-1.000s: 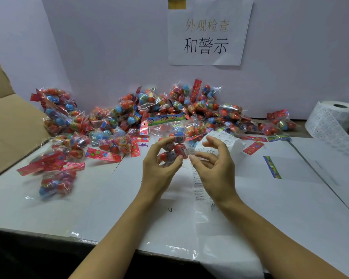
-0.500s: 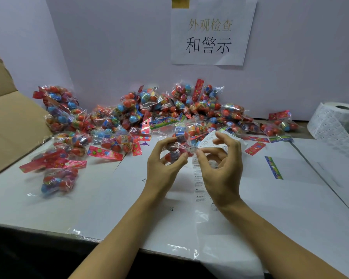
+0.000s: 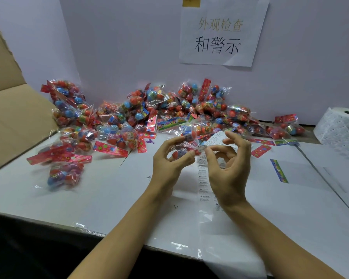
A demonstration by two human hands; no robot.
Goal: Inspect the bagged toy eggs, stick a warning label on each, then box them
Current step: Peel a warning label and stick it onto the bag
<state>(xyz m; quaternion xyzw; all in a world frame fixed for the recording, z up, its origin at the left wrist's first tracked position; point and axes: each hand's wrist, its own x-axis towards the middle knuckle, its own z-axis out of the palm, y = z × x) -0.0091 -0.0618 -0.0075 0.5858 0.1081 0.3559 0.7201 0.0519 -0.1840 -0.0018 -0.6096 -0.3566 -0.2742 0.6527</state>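
My left hand (image 3: 169, 164) grips a clear bag of red and blue toy eggs (image 3: 184, 151) above the table's middle. My right hand (image 3: 228, 166) pinches a small white warning label (image 3: 202, 148) between thumb and forefinger, right against the bag's side. A strip of warning labels (image 3: 203, 184) lies on the table under my hands. A big pile of bagged eggs (image 3: 169, 111) fills the back of the table against the wall. One more bag (image 3: 64, 175) lies apart at the left.
An open cardboard box (image 3: 14, 109) stands at the left edge. A white label roll (image 3: 340, 125) sits at the far right. Loose coloured header cards (image 3: 279, 171) lie on the white table (image 3: 109, 194). A paper sign (image 3: 222, 31) hangs on the wall.
My right hand has brought the label in against the bag, thumb and forefinger now pinched together. The left hand keeps hold of the bag in much the same place.
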